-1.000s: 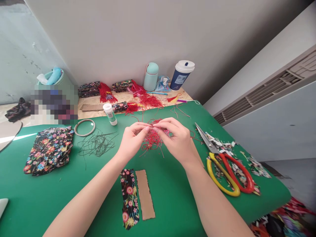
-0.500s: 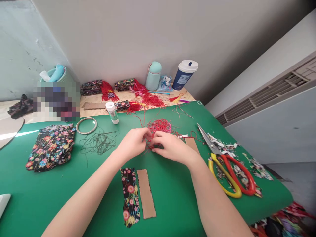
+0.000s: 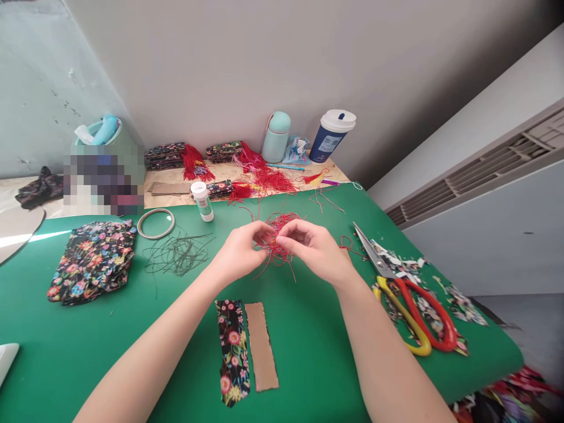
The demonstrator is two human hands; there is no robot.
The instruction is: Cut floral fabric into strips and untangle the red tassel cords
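Note:
A tangle of thin red cords [image 3: 283, 256] lies on the green tabletop, partly hidden by my fingers. My left hand [image 3: 240, 251] reaches in from its left side, thumb and fingers closed on some of the cord. From the right, my right hand [image 3: 321, 251] pinches cord between thumb and forefinger, its fingertips close to those of the left. Nearer to me lie a black floral fabric strip [image 3: 233, 352] and, beside it, a brown card strip [image 3: 261, 346] with dark fabric edges.
Large scissors [image 3: 396, 288] with yellow and red handles rest among fabric scraps at right. To the left are loose dark green cords [image 3: 178, 254], a tape roll [image 3: 155, 224], a glue stick [image 3: 202, 201] and folded floral fabric [image 3: 92, 261]. A flask [image 3: 276, 138] and paper cup [image 3: 332, 138] stand behind.
My hands have risen slightly from the table and my right hand has turned, its thumb now showing against the forefinger. More loose red ends hang below the fingers.

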